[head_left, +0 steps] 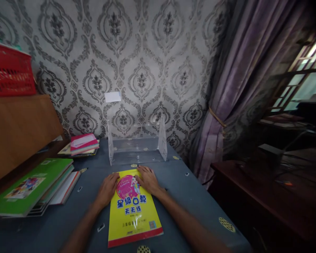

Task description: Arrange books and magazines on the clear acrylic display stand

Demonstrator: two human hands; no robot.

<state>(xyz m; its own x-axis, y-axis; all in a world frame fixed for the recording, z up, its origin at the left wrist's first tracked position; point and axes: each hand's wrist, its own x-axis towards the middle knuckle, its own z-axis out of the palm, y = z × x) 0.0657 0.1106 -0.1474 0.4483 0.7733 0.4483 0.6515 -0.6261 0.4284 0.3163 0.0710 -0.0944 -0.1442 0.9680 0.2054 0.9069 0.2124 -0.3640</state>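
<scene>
A yellow workbook [133, 221] with a pink circle, a cartoon figure and blue Chinese characters lies flat on the dark blue-grey tablecloth. At its upper left edge, my left hand [109, 188] grips the side with bent fingers; its thumb is partly hidden. My right hand [148, 180] lies flat over the upper right corner, fingers stretched across the cover. Just beyond the workbook stands a clear acrylic rack [137, 144] with two side panels and see-through shelves. Nothing stands on its shelves.
On the left are a stack of books with a green cover [34, 184] and a smaller pile under a pink book [84, 142]. A red basket [12, 70] sits on a brown wooden box [23, 130]. A purple curtain [226, 80] hangs right, near a dark red desk [252, 186].
</scene>
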